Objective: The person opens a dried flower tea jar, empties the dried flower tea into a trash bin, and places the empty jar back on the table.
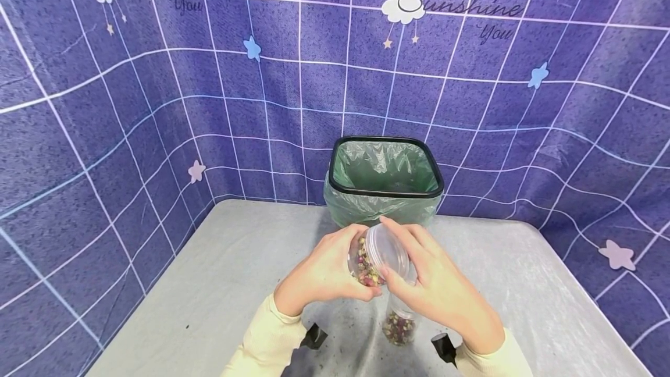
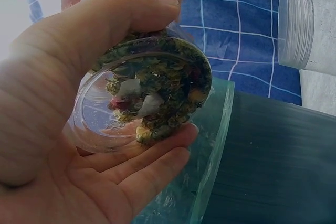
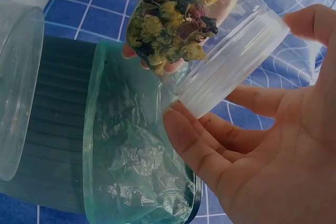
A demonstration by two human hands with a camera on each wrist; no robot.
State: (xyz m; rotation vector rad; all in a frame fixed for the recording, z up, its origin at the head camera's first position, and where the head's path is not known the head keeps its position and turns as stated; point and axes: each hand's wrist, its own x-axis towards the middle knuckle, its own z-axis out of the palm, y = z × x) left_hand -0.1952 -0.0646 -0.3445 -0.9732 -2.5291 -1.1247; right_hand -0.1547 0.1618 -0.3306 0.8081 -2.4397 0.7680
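A clear jar [image 1: 363, 260] of dried flowers is held tilted between both hands, its lid end towards the right. My left hand [image 1: 335, 263] grips the jar's body, with the thumb over one side and the fingers under the other in the left wrist view. The fingertips of my right hand [image 1: 426, 275] hold the rim of the translucent screw lid [image 3: 236, 66], which sits on the jar's mouth. Yellow buds and dark red petals [image 3: 173, 24] lie against the jar's wall. Below the right hand, a second clear jar [image 1: 400, 327] with similar dried flowers stands on the table, partly hidden.
Behind the hands stands a green bin [image 1: 384, 211] with a black rim and a clear plastic liner. The grey table [image 1: 235, 249] backs onto a purple-blue grid-patterned cloth [image 1: 293, 86]. Black wrist-camera pieces [image 1: 314, 336] hang by the sleeves.
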